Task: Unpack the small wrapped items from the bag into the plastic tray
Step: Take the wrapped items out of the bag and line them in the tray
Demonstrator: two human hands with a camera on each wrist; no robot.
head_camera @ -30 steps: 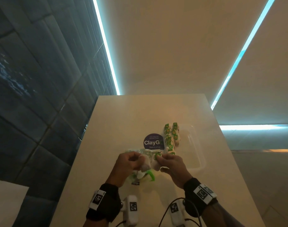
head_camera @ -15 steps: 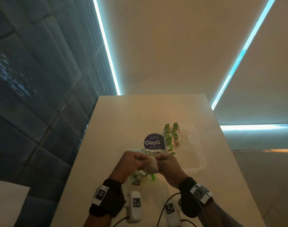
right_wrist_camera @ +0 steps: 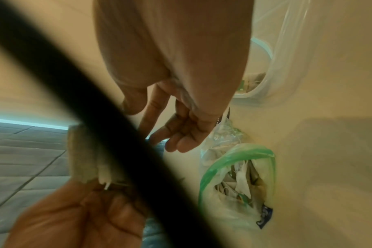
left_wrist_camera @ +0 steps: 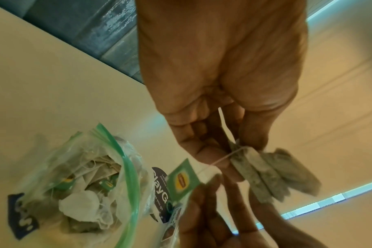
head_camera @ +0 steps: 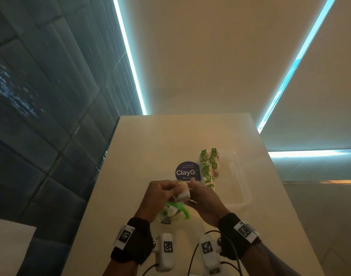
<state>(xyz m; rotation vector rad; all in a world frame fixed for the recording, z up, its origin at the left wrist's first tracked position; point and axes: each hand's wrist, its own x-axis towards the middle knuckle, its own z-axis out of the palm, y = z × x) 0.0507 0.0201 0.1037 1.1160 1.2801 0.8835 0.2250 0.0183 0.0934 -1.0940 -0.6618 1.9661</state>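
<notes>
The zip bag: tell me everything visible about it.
The zip bag is clear, crinkled plastic with a green zip strip and a dark blue label patch. It lies open-mouthed on the table, just under both hands, still holding tea bags with green tags. Neither hand touches it.

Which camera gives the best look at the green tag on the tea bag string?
The left wrist view: the green tag faces the camera with its yellow logo plain, its string running to the tea bags the left hand pinches. The head view hides it among the hands; in the right wrist view a black cable blocks it.
</notes>
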